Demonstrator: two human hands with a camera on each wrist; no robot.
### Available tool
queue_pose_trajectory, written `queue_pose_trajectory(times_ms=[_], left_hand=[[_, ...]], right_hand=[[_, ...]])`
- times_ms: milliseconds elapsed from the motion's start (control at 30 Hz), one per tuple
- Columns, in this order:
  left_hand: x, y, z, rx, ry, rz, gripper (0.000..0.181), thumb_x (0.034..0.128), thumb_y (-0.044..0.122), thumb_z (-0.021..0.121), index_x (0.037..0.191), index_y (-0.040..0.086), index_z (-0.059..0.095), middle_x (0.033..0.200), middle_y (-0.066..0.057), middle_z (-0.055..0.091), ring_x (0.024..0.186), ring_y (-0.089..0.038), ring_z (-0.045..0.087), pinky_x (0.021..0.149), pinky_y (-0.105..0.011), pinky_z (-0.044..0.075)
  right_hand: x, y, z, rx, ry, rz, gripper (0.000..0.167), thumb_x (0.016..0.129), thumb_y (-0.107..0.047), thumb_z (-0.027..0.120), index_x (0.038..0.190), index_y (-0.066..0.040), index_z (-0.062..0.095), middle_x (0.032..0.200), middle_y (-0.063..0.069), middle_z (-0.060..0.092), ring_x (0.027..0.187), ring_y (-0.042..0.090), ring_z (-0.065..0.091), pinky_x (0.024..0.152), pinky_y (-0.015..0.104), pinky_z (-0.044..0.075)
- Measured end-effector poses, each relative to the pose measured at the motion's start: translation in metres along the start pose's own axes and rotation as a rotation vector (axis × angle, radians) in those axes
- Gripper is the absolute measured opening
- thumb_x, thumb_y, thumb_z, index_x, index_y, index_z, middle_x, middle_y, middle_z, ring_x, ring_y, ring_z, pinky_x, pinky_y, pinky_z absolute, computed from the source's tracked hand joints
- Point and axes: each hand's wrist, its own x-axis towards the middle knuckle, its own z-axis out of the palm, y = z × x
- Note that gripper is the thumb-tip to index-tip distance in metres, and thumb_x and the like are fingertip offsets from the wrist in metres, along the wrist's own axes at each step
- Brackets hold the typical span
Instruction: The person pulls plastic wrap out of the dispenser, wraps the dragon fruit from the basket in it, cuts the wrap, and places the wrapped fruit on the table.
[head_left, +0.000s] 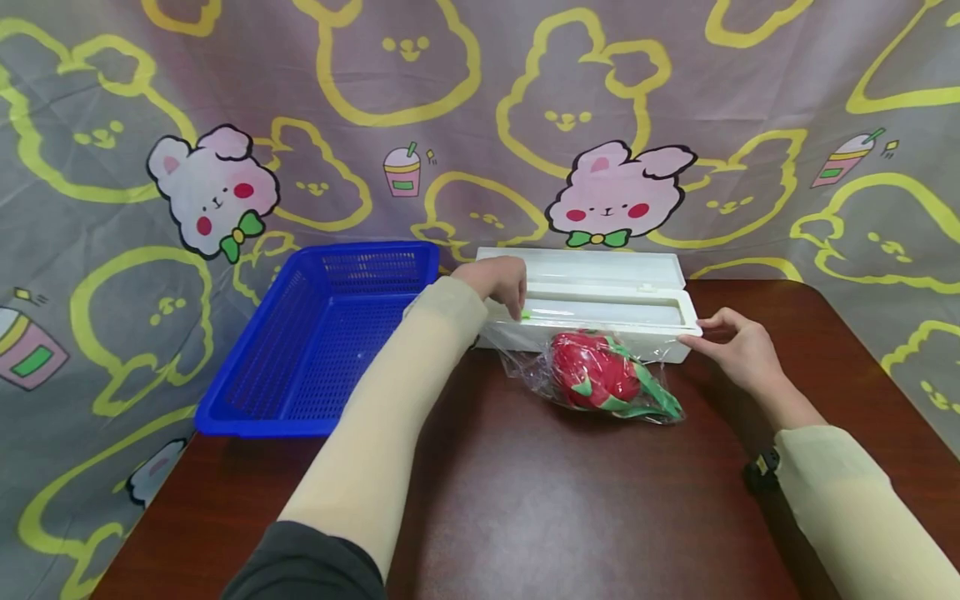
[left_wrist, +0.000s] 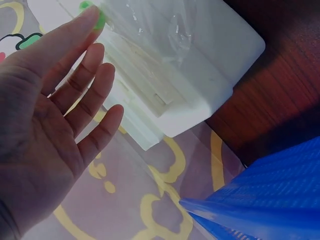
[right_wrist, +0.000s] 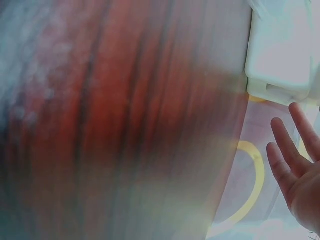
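Observation:
A white cling film dispenser (head_left: 675, 346) lies at the back of the table, its lid (head_left: 577, 260) raised and a film roll (head_left: 615, 313) inside. At its left part, my left hand (head_left: 495, 282) pinches a small green slider (left_wrist: 100, 20) between thumb and index finger; the other fingers are loosely bent. My right hand (head_left: 738, 350) grips the dispenser's right front corner with thumb and index finger. Clear film (head_left: 525, 360) runs from the dispenser over a red, green-tipped dragon fruit (head_left: 592, 371), which looks soft like a toy. In the right wrist view, the thumb and index finger are hidden.
A blue perforated basket (head_left: 225, 421) stands left of the dispenser, close to my left forearm. Behind the brown table (head_left: 540, 517) hangs a patterned cloth (head_left: 465, 142). Some film and a green strip (head_left: 660, 398) trail to the fruit's right.

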Motion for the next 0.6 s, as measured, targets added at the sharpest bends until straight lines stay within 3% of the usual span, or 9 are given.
queue_pose_trajectory(times_ms=[600], left_hand=[[-0.005,-0.011,0.002,-0.038,0.014,0.062,0.011,0.0806,0.015,0.08,0.08,0.008,0.073,0.078,0.002,0.065,0.066,-0.011,0.048,0.062,-0.025,0.041]], right_hand=[[-0.001,-0.002,-0.001,-0.011,-0.003,0.01,0.04,0.085,-0.036,0.075,0.103,-0.003,0.061,0.117,0.027,0.062,0.097,0.037,0.056,0.059,0.019,0.04]])
